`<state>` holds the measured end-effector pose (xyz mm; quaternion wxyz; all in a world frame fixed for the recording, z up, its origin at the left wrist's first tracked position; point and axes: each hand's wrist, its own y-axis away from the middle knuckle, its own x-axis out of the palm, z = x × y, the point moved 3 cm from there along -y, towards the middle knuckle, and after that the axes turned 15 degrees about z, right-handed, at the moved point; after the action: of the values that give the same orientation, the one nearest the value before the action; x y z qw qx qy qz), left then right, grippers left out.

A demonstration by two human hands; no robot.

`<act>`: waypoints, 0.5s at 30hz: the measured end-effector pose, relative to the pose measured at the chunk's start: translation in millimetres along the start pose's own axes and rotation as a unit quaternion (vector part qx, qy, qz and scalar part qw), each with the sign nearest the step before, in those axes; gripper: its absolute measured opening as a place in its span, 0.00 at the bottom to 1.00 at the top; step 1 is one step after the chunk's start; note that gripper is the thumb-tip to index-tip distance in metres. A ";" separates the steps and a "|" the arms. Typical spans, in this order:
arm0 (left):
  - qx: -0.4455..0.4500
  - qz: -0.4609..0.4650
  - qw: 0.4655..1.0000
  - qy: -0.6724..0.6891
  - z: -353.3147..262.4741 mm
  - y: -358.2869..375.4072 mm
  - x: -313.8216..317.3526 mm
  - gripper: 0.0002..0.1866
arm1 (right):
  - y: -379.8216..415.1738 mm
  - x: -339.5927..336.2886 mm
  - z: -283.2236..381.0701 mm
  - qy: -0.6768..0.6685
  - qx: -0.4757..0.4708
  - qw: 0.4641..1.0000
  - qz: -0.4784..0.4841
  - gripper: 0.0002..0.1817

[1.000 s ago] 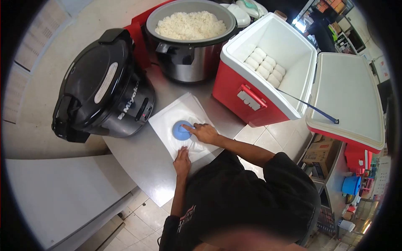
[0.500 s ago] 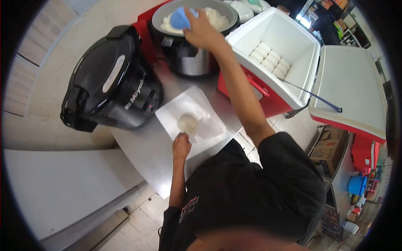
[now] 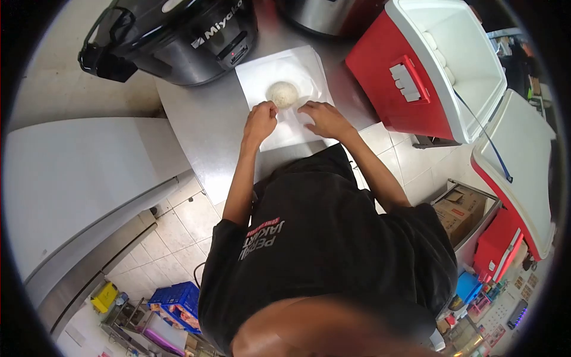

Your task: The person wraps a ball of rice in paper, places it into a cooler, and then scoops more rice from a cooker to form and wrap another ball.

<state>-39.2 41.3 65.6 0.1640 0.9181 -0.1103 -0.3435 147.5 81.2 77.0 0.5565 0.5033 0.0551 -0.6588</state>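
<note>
A round mound of white rice (image 3: 283,94) lies on a stack of white paper sheets (image 3: 309,68) on the metal table. My left hand (image 3: 262,122) is closed at the mound's near left edge, fingertips pinched together over the paper; what they grip is hidden. Just right of the mound, my right hand (image 3: 326,119) hovers low over the paper with its fingers bent and apart, holding nothing I can see.
A black Miyako rice cooker (image 3: 208,44) stands at the back left, a second cooker (image 3: 336,15) behind the paper. To the right is an open red cooler (image 3: 395,77) with white wrapped packs (image 3: 439,58) inside. A white surface (image 3: 89,160) lies left.
My right hand has left the rice pot and the blue scoop and come down beside the rice on the paper. My left hand stays near the rice. The view has tilted downward.
</note>
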 end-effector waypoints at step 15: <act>0.167 -0.078 0.964 -0.191 55.8 41.3 35.0 0.21 | 19.1 37.7 -53.7 -0.047 -0.049 0.977 -0.200 0.08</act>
<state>-54.2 -20.3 20.8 -0.0436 0.8556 -0.1233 -0.5008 199.6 82.5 32.9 0.4392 0.4227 0.1613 -0.7761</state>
